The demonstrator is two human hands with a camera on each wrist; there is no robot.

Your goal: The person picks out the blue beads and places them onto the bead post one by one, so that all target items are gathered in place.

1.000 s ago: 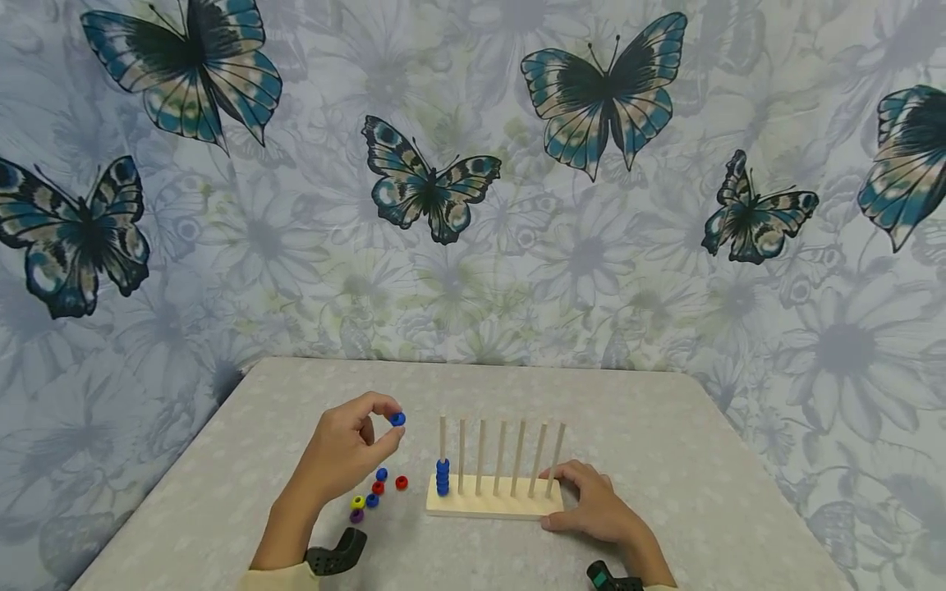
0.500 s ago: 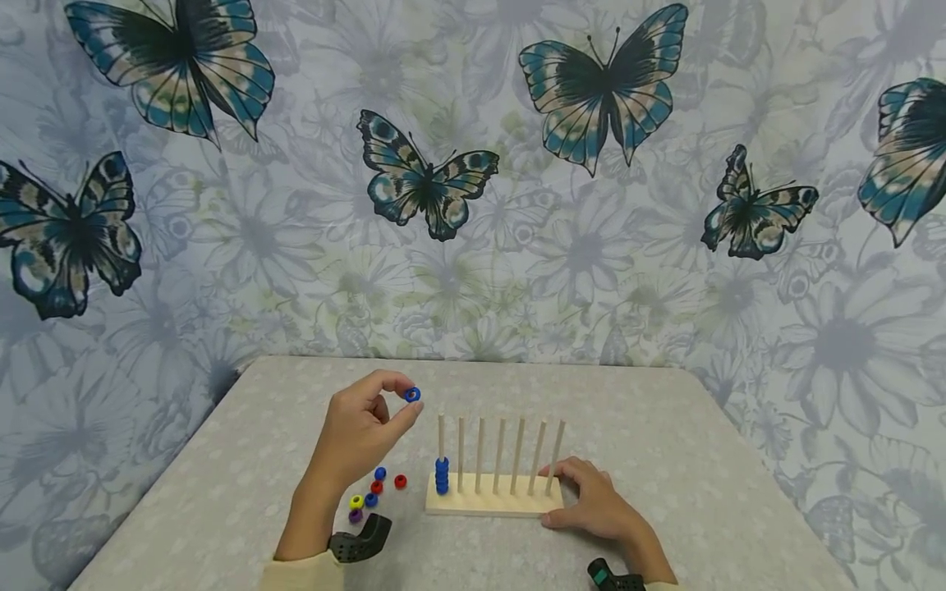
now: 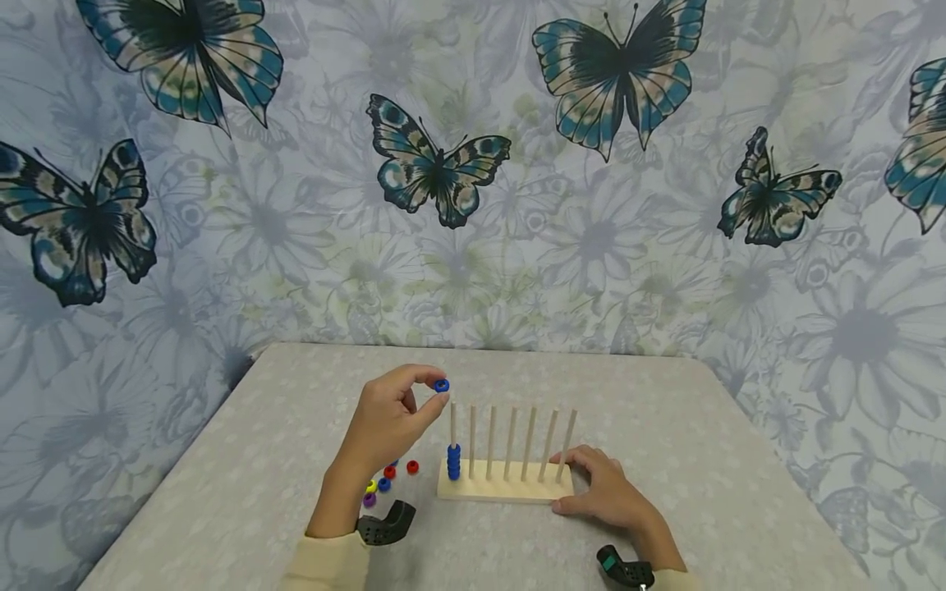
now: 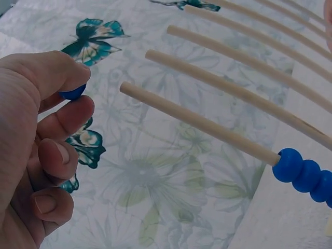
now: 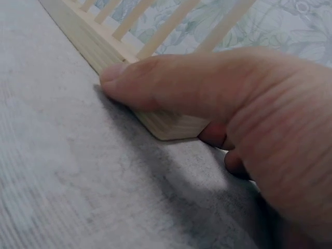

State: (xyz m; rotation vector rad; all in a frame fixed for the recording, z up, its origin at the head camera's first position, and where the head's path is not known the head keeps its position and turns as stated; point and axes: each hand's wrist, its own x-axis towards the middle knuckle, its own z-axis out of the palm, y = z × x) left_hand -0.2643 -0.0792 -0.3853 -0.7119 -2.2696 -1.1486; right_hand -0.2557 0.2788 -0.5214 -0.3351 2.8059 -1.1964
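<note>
My left hand (image 3: 388, 419) pinches a blue bead (image 3: 441, 385) between thumb and index finger, just above and left of the tip of the leftmost peg. In the left wrist view this bead (image 4: 74, 93) is mostly covered by the fingers, apart from the peg's end. A wooden peg stand (image 3: 505, 489) with a row of upright pegs sits on the table. Several blue beads (image 3: 454, 463) are stacked at the bottom of its leftmost peg; the other pegs are bare. At the stand's right end, my right hand (image 3: 602, 490) grips the base, thumb (image 5: 150, 83) along its front edge.
Left of the stand lie loose beads: red (image 3: 412, 467), yellow (image 3: 371, 486), purple (image 3: 369, 499) and blue (image 3: 384, 484); the left hand partly covers this group. The table (image 3: 628, 394) ends at a wall (image 3: 473, 279) papered with butterflies.
My left hand has carried the blue bead up and to the right, from left of the stand to beside the leftmost peg's tip. The right hand keeps its grip; the head view has shifted slightly.
</note>
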